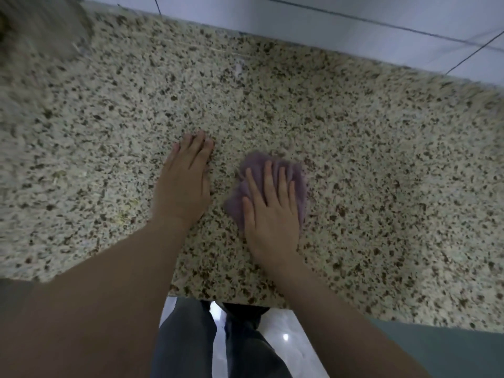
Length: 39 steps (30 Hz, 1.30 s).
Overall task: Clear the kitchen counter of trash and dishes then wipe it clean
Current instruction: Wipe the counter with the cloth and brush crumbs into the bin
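Two hands flat: left hand [185, 184] open on speckled bench [381, 159], right hand [270, 214] pressing one purple cloth [283, 170].

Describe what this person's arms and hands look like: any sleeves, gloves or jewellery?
Both forearms are bare right up to the picture's lower edge, so no sleeves show. The left hand and right hand wear no gloves, and no rings, watch or bracelets are visible. The fingernails look short and unpainted, though the picture is somewhat blurred. Below the counter edge, dark grey trousers show.

Speckled granite counter [354, 148] (beige, dark flecks), crumpled purple cloth [275, 170] lying on it
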### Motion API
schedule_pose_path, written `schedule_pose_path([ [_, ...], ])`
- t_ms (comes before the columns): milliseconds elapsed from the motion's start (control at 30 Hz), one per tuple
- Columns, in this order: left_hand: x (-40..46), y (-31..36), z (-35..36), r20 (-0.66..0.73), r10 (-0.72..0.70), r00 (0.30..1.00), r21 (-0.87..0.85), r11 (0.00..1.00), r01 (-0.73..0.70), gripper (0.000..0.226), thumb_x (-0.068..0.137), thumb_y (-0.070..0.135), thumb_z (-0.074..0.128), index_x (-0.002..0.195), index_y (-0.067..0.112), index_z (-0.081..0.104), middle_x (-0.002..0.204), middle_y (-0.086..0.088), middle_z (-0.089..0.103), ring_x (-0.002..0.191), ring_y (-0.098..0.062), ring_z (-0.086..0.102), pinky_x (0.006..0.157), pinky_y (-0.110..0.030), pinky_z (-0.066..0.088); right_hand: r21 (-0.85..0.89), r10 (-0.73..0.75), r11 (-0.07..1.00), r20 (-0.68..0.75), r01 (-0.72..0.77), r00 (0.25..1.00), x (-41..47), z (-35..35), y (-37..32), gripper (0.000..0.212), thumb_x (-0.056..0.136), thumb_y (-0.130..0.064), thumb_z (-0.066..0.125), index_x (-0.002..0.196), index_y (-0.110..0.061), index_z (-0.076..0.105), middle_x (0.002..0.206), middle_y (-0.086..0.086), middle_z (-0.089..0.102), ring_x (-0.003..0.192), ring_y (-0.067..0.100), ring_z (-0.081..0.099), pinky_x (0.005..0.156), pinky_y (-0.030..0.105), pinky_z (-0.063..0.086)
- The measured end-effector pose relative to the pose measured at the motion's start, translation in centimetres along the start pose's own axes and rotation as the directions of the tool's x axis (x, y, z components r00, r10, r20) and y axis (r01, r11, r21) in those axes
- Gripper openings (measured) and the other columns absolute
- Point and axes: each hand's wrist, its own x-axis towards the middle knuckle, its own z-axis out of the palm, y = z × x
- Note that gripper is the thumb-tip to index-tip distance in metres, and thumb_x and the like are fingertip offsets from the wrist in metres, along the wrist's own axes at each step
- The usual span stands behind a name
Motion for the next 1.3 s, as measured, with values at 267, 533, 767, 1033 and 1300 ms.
schedule_pose_path([
  [267,0.0,0.1,-0.2,0.003,-0.002,1.0,-0.06,0.998,0.002,0.061,0.094,0.024,0.024,0.154,0.013,0.028,0.161,-0.003,0.024,0.151,-0.02,0.015,0.123,-0.04,0.014,0.0,-0.093,0.996,0.038,0.093,0.995,15.4,-1.2,4.7,0.052,0.106,-0.041,0.02,0.156,-0.029,0.021,0.165,0.001,0.012,0.153,0.027,0.002,0.123,0.039,-0.001],
  [533,0.0,-0.1,-0.2,0.029,0.0,1.0,-0.047,0.999,0.002,0.061,0.095,0.024,0.024,0.155,0.015,0.024,0.163,0.0,0.019,0.152,-0.017,0.01,0.123,-0.04,0.014,0.084,-0.265,0.962,0.079,0.258,0.961,21.8,-1.6,2.3,0.058,0.103,-0.042,0.015,0.156,-0.019,0.025,0.162,0.004,0.024,0.151,0.023,0.016,0.124,0.036,0.011],
  [767,0.0,0.2,-0.6,0.032,-0.001,0.999,-0.023,1.0,0.002,0.061,0.094,0.024,0.023,0.153,0.009,0.03,0.162,-0.006,0.023,0.151,-0.021,0.016,0.123,-0.041,0.016,0.308,-0.418,0.876,0.103,0.371,0.902,15.3,-1.3,-0.4,0.049,0.107,-0.035,0.028,0.151,-0.016,0.037,0.159,0.0,0.032,0.15,0.013,0.019,0.124,0.026,0.008],
  [1033,-0.1,-0.3,-0.5,0.068,0.011,0.998,-0.003,1.0,-0.011,0.062,0.097,0.027,0.018,0.156,0.013,0.016,0.164,-0.003,0.012,0.152,-0.02,0.006,0.123,-0.042,0.016,0.113,-0.363,0.93,0.135,0.35,0.922,28.2,-1.2,-2.3,0.062,0.101,-0.04,0.017,0.155,-0.011,0.027,0.161,0.007,0.028,0.148,0.027,0.024,0.119,0.031,0.009],
  [1300,-0.2,0.1,-0.8,0.03,-0.04,0.999,-0.065,0.997,0.042,0.056,0.093,0.024,0.032,0.148,0.015,0.04,0.155,-0.008,0.034,0.147,-0.026,0.025,0.124,-0.039,0.015,0.257,-0.68,0.729,0.173,0.634,0.712,20.7,-0.3,-3.3,0.049,0.107,-0.038,0.03,0.153,-0.022,0.033,0.162,-0.003,0.023,0.151,0.01,0.007,0.124,0.033,0.004],
])
